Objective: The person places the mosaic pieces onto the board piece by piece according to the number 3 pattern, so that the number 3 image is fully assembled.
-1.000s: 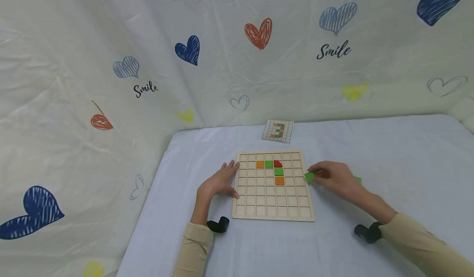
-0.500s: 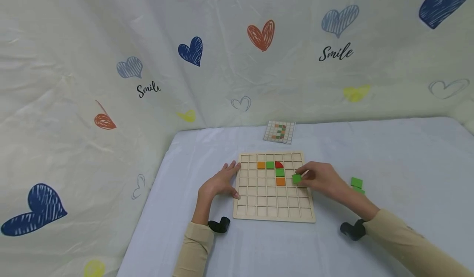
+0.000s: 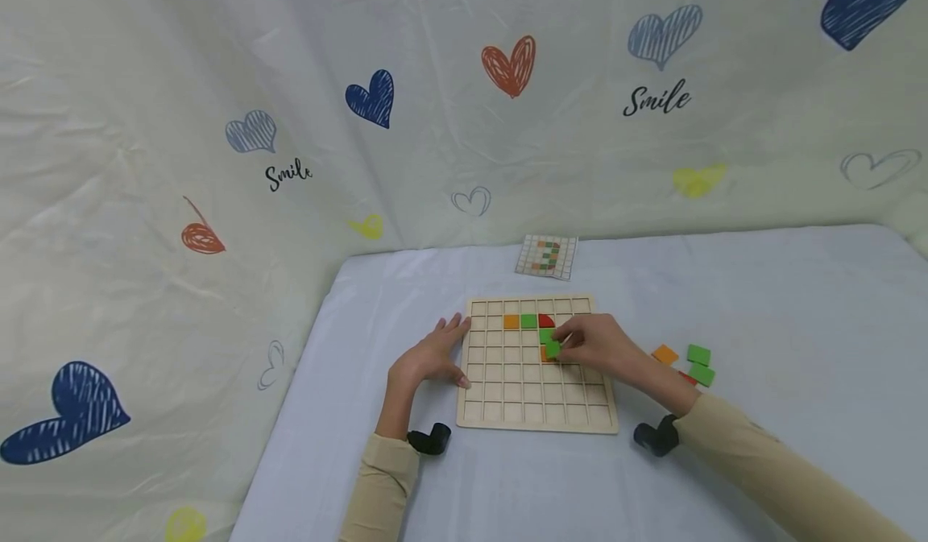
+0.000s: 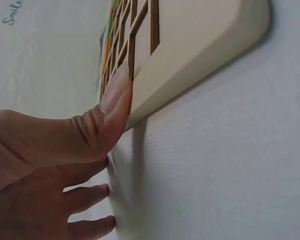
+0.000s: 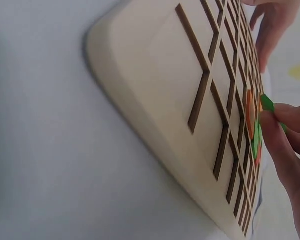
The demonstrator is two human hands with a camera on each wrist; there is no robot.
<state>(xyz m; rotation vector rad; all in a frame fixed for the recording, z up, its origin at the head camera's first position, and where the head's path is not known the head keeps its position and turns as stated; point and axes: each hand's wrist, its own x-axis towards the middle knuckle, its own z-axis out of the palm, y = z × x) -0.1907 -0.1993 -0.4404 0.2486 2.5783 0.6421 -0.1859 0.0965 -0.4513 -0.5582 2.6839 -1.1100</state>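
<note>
A wooden grid board [image 3: 500,417] lies on the white table. Its upper row bears an orange square tile [image 3: 511,321], a green one [image 3: 528,321] and a red round-cornered one [image 3: 546,320]. Below the red one sit another green tile [image 3: 547,336] and an orange tile [image 3: 544,355], partly covered. My right hand [image 3: 598,345] pinches a green square tile [image 3: 553,349] between thumb and finger, over that orange tile; the right wrist view shows this pinched tile [image 5: 267,103] tilted. My left hand [image 3: 428,357] rests at the board's left edge, fingers spread, thumb [image 4: 115,95] touching the rim.
Right of the board lie loose tiles: an orange one [image 3: 664,354], a green one [image 3: 699,354], another green one [image 3: 701,374] and a red one [image 3: 687,378] partly behind my right wrist. A printed pattern card [image 3: 547,257] lies beyond the board.
My right hand has carried the green tile left, from the board's right edge to above the orange tile. Loose tiles behind the forearm have come into view. My left hand stays put.
</note>
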